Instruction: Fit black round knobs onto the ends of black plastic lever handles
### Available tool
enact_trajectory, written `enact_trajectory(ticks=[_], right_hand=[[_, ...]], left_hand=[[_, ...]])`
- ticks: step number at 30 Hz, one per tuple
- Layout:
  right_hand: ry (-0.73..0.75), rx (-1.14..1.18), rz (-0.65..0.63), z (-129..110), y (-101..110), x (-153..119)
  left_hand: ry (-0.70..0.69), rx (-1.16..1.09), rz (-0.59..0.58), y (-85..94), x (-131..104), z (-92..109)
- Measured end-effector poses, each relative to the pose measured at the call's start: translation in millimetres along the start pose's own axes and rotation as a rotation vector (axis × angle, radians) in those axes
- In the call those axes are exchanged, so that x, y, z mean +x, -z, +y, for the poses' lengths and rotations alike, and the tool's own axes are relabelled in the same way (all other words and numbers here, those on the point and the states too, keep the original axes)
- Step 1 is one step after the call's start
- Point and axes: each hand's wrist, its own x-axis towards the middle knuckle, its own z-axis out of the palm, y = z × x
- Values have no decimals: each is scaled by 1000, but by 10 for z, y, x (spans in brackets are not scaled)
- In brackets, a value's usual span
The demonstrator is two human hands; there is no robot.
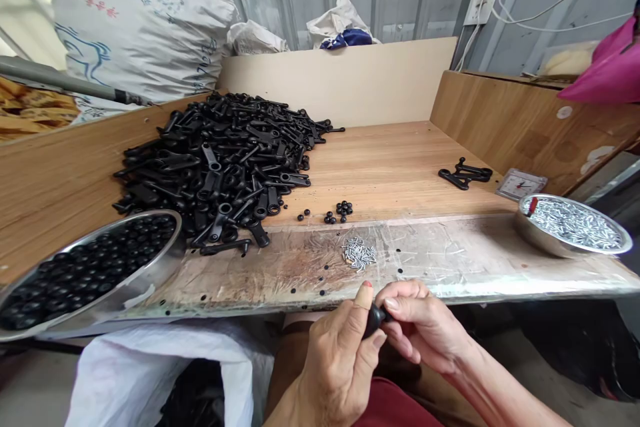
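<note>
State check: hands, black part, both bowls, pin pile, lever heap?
left hand: pinching the black part
right hand: pinching the same part
black part: held between both hands, mostly hidden
left bowl: holds black beads
right bowl: holds metal pins
pin pile: loose
lever heap: piled loose

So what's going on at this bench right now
A person sits at a wooden workbench, both hands just below its front edge. The left hand and right hand pinch a small black part between their fingertips. On the bench lie a big pile of black plastic pieces, a few loose black beads and a small heap of metal pins. A steel bowl of black beads sits at the left, a bowl of pins at the right.
</note>
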Motion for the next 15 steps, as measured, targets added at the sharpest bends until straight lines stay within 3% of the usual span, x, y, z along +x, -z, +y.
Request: enact_trajectory(ticks=[3, 9, 15], right_hand=[[-30, -33, 53, 7, -29, -49], [106, -133, 302, 28, -143, -37], [35, -62, 252, -175, -148, 59]], left_hand=[[-17, 80, 17, -44, -48, 5], [75, 234, 132, -306, -137, -18], [84, 197, 154, -426, 76, -66]])
